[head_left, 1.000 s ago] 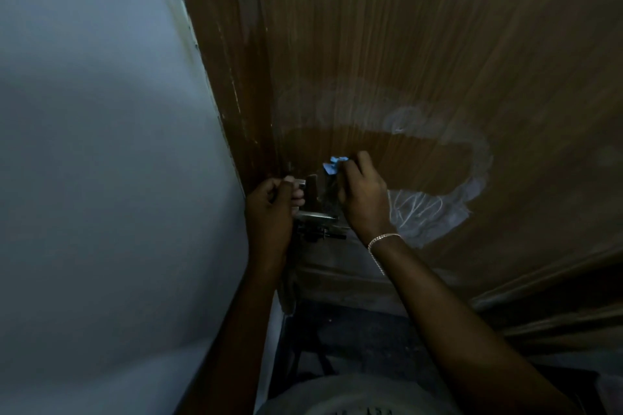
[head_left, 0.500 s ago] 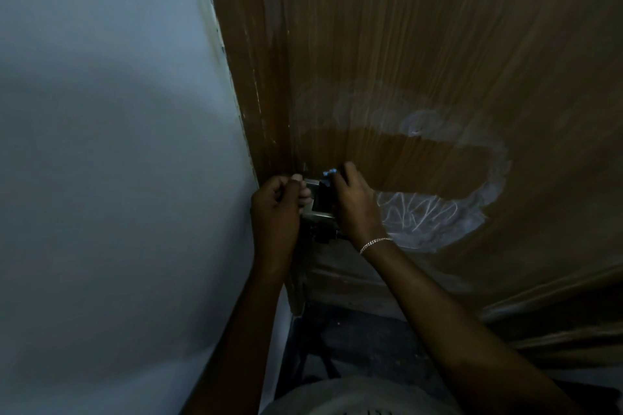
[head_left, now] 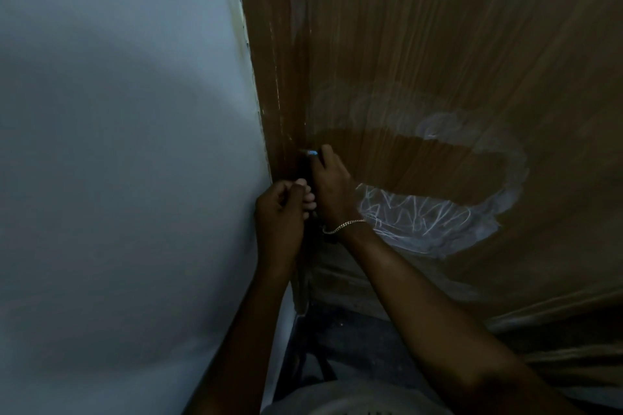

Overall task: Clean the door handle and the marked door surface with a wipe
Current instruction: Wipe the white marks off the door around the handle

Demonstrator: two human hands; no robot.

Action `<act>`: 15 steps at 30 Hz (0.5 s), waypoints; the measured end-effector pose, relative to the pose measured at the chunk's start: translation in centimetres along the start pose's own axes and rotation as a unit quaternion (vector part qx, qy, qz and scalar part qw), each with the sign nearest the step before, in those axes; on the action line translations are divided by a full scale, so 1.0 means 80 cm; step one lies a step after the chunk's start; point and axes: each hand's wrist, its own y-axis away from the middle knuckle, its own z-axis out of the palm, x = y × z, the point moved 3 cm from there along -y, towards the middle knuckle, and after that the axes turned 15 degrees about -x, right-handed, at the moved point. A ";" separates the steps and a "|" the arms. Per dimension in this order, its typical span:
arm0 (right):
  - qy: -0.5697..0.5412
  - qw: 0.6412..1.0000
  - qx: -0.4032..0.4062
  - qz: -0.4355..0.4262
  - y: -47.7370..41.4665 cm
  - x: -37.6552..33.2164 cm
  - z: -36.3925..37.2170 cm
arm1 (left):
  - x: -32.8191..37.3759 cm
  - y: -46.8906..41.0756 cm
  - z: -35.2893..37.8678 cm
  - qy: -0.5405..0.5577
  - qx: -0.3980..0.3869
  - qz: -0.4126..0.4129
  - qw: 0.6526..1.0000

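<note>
Wall (head_left: 118,162): pale, plain; it lies left of both hands, and I have nothing to do there.
Left hand (head_left: 278,212): curled shut at the door edge, fingertips touching the right hand. I judge it steadies the handle, but what it has hold of is hidden in the dark.
Door handle: I cannot see it; it sits under and between the two hands, so I cannot say how clean it is.
Wipe (head_left: 312,153): only a small blue corner shows, sticking out just above my right fingertips.
Right hand (head_left: 332,189): closed around the wipe, pressed against the door (head_left: 472,27) close to its edge; bracelet (head_left: 344,226) at the wrist.
Chalk marks (head_left: 414,216): white scribble just right of the right wrist, with a smeared ring above and further right around a darker band that looks wiped.
Step in hand: handle cleaning, by my reading.
Next move: carry the wipe rightward from the grip onto the scribble, palm flat, firm overlapping strokes; left hand keeps the door from swinging.
</note>
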 end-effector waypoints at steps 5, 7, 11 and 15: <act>0.013 0.998 -0.060 0.022 0.014 0.014 0.019 | 0.003 0.005 -0.005 -0.001 0.002 0.005 1.000; 0.009 0.999 -0.024 0.030 0.006 0.009 0.011 | 0.004 0.006 -0.006 0.000 0.005 0.004 1.000; 0.047 0.999 0.004 0.015 0.000 0.002 0.005 | 0.006 0.006 -0.003 0.004 0.000 0.001 1.000; 0.128 0.990 -0.058 0.024 0.015 0.017 0.011 | 0.007 0.004 -0.002 0.008 -0.002 0.000 1.000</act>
